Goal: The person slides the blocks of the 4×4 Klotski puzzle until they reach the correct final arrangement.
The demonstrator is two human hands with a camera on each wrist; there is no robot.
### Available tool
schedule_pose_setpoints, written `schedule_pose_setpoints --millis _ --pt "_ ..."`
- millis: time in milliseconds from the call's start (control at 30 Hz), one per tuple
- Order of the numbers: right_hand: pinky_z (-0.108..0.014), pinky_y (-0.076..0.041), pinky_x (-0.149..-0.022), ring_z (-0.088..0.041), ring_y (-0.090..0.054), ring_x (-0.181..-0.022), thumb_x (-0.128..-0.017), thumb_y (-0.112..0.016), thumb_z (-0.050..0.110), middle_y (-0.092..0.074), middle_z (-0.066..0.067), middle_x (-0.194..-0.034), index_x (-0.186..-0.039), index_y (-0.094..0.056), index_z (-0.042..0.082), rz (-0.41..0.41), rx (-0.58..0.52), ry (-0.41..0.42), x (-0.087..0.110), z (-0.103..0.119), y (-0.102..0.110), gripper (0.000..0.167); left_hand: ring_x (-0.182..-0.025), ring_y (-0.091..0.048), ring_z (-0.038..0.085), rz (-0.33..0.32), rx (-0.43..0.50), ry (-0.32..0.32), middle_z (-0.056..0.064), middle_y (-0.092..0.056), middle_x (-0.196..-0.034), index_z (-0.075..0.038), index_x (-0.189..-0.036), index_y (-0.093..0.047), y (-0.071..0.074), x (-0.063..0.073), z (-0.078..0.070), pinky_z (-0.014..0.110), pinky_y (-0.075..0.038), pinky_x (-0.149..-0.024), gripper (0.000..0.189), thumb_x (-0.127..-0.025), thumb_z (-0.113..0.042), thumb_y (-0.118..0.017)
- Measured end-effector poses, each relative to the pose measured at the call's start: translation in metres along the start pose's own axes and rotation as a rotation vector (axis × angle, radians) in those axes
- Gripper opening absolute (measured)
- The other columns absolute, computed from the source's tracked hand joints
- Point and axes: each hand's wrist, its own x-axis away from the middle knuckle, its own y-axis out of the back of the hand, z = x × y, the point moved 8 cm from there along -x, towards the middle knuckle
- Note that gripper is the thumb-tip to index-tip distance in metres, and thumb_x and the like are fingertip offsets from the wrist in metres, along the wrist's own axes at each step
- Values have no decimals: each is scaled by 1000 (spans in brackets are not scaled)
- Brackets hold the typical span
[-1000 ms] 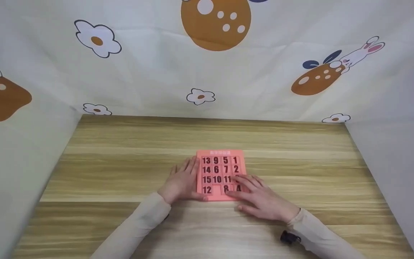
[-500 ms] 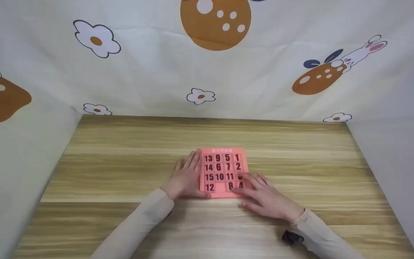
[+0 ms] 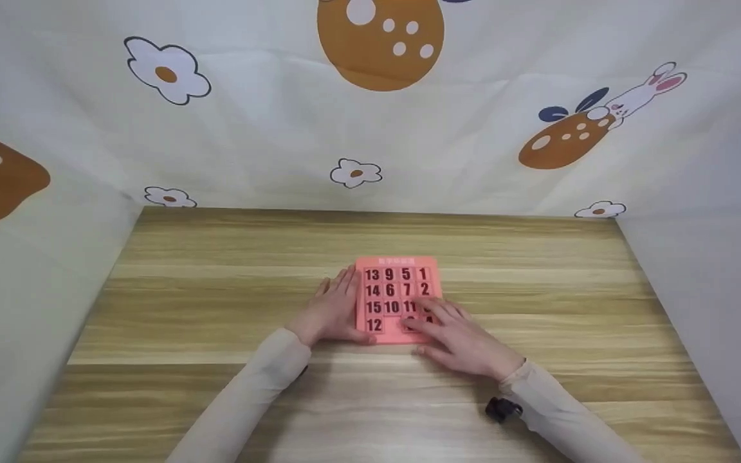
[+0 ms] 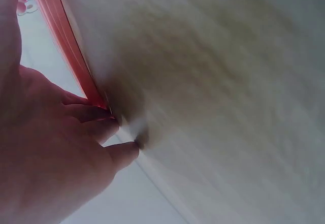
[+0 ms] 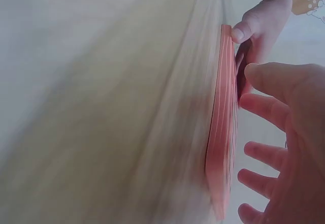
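A left hand (image 3: 328, 317) lies along the left edge of a pink number sliding puzzle (image 3: 398, 262), fingers straight, thumb at the near corner, not clamped. The puzzle sits flat on a wood-grain table (image 3: 216, 302), a gap beside its 12 tile (image 3: 374, 325). At right, the right hand (image 3: 466, 342) spreads its fingers apart over the lower-right part; a hard sideways push could skid the lightly braced puzzle.

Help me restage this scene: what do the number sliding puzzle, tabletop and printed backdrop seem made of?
Number sliding puzzle: probably plastic, smooth coral-pink with clean, even edges.
Tabletop: wood or wood-look laminate, satin, with streaked grain and a soft sheen.
Printed backdrop: likely fabric, matte; soft creases show.
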Motion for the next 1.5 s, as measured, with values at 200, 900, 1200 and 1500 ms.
schedule_pose_setpoints --millis 200,900,1200,1500 --pt "-61 -15 -112 -37 -25 -140 -97 -55 42 -29 -15 -154 -144 -48 21 33 39 56 -25 15 -7 52 -145 -2 33 -17 3 -21 22 2 -158 5 -152 -3 0 -1 -1 48 -5 -116 132 -68 -70 -72" --pt "-62 -15 -111 -36 -23 -141 -97 -54 41 -30 -11 -155 -139 -55 22 17 15 7 -13 1 0 46 -145 -3 33 -4 -56 -7 21 1 -158 5 -152 -3 -1 0 0 49 -7 -116 129 -70 -69 -71" --pt "-62 -13 -111 -40 -25 -139 -98 -53 34 -33 -13 -153 -142 -51 19 4 -5 14 -31 0 -4 46 -145 -4 33 -2 -60 -3 23 -1 -158 6 -152 -4 -2 -1 0 49 -8 -116 129 -71 -69 -71" --pt "-59 -14 -113 -38 -26 -139 -99 -50 35 -31 -13 -154 -144 -47 17 23 44 29 -53 -2 -5 49 -145 -4 34 -3 -57 -12 23 -2 -158 6 -152 -3 -1 0 -1 49 -7 -116 128 -71 -69 -70"
